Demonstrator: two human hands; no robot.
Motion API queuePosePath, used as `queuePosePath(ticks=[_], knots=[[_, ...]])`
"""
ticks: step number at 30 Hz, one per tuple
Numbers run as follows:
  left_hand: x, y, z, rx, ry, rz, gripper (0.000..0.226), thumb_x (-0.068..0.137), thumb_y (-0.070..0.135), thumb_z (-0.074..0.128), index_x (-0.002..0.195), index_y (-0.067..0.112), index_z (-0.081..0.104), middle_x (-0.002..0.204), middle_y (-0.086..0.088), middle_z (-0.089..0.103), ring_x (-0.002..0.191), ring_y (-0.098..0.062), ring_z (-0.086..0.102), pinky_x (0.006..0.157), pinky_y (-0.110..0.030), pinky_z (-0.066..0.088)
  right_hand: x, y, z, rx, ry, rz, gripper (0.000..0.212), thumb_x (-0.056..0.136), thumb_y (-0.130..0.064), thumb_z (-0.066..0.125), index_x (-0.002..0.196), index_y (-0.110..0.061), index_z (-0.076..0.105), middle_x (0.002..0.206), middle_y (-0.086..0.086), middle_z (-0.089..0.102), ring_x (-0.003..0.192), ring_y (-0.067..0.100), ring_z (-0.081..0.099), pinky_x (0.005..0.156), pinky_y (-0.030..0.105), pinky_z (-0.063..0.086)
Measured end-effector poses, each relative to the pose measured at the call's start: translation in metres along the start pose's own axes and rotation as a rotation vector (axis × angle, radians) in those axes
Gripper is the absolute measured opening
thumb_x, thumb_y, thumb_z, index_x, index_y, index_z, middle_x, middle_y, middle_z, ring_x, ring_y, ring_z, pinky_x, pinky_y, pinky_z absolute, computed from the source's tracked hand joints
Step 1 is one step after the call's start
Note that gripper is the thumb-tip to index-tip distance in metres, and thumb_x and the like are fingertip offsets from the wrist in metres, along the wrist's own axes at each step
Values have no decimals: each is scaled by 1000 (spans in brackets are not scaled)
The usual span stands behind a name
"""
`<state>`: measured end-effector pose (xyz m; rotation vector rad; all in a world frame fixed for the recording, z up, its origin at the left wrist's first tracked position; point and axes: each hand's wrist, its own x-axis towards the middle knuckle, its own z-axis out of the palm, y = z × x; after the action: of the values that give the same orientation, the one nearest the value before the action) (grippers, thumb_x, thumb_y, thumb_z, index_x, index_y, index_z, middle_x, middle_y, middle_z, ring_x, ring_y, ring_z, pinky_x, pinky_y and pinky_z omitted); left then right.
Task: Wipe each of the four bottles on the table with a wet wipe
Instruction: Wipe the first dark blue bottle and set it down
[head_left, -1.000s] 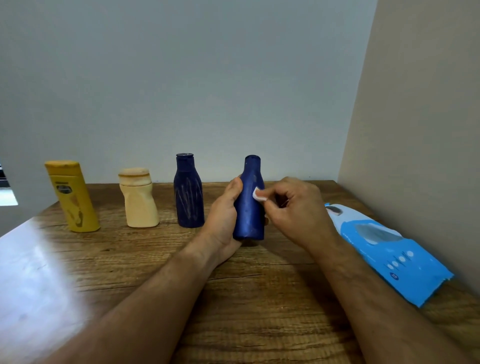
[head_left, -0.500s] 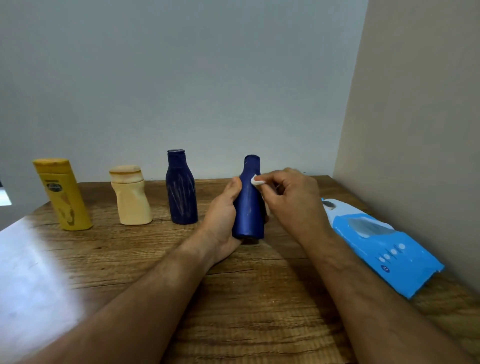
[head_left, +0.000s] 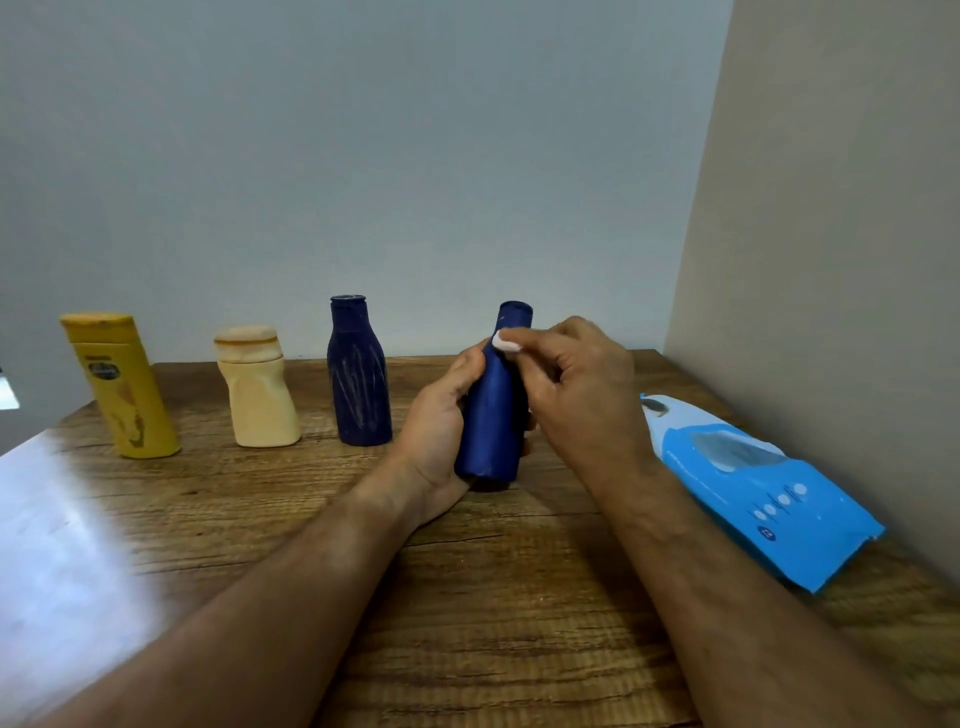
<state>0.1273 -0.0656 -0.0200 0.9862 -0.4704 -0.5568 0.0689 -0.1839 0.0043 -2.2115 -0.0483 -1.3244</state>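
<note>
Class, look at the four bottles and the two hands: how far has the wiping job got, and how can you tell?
In hand: the left hand grips the blue bottle while the right hand presses a wet wipe at its neck. Its body looks smooth, so that part may be done. Probably left: the dark blue bottle shows pale streaks, the cream bottle and yellow bottle show smudges. All three stand untouched on the table.

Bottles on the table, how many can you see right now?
4. A yellow bottle far left, a cream bottle beside it, a dark blue bottle standing mid-row, and a blue bottle held in the left hand. None looks hidden.
</note>
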Motion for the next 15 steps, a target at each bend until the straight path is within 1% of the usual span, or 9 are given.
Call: queuePosePath(ticks=[1, 3, 5, 8, 10, 11, 12, 14, 15], knots=[[0, 0, 1, -4, -6, 1, 41, 104, 43, 43, 132, 20, 61, 101, -8, 72, 77, -20, 68, 75, -42, 53, 1, 0, 0, -7, 26, 3, 17, 89, -20, 70, 104, -22, 77, 80, 1, 58, 70, 12, 56, 68, 22, 48], [-1, 1, 2, -16, -1, 7, 41, 105, 41, 41, 133, 18, 61, 103, -9, 72, 79, -21, 69, 72, -39, 55, -1, 0, -3, -29, -29, -19, 16, 88, -21, 71, 102, -23, 77, 79, -2, 57, 68, 10, 54, 65, 18, 45], [-2, 4, 1, -67, 22, 18, 43, 106, 37, 39, 135, 14, 61, 107, -13, 73, 87, -23, 72, 73, -37, 59, -4, 2, -5, -5, -201, -72, 12, 85, -23, 73, 96, -25, 79, 77, -5, 60, 65, 7, 55, 62, 17, 43], [0, 8, -4, -137, 77, 29, 45, 106, 36, 40, 135, 7, 59, 96, -16, 72, 84, -25, 72, 75, -37, 61, -10, 0, -5, 110, -470, -59, 9, 79, -21, 75, 84, -26, 81, 78, -7, 70, 68, 9, 65, 65, 28, 53], [1, 10, -7, -163, 101, 33, 44, 106, 36, 41, 134, 8, 59, 95, -16, 71, 84, -26, 71, 79, -38, 60, -11, -3, -3, 83, -556, -31, 14, 77, -19, 74, 84, -30, 80, 79, -8, 72, 71, 10, 66, 69, 32, 55], [1, 9, -7, -162, 104, 30, 43, 106, 36, 41, 133, 9, 60, 96, -16, 71, 85, -25, 71, 80, -38, 60, -11, -4, -2, 69, -545, -18, 16, 77, -20, 74, 86, -33, 79, 81, -9, 72, 72, 9, 65, 70, 30, 55], [2, 8, -8, -148, 95, 24, 44, 106, 37, 40, 133, 9, 61, 97, -15, 71, 85, -25, 71, 78, -38, 59, -10, -5, -2, 61, -495, -1, 16, 79, -22, 74, 88, -34, 79, 81, -10, 70, 72, 7, 64, 69, 26, 53], [-1, 6, -5, -97, 53, 10, 45, 106, 39, 38, 130, 11, 64, 101, -13, 73, 86, -23, 71, 77, -38, 58, -6, -7, 0, 16, -321, 26, 14, 84, -27, 73, 95, -33, 78, 77, -8, 63, 69, 6, 58, 65, 16, 43], [-1, 4, -3, -79, 32, -2, 45, 106, 40, 38, 129, 13, 65, 101, -11, 74, 85, -22, 71, 75, -38, 57, -4, -8, 1, -10, -226, 37, 15, 86, -27, 71, 99, -31, 77, 75, -6, 59, 69, 8, 56, 64, 14, 39]])
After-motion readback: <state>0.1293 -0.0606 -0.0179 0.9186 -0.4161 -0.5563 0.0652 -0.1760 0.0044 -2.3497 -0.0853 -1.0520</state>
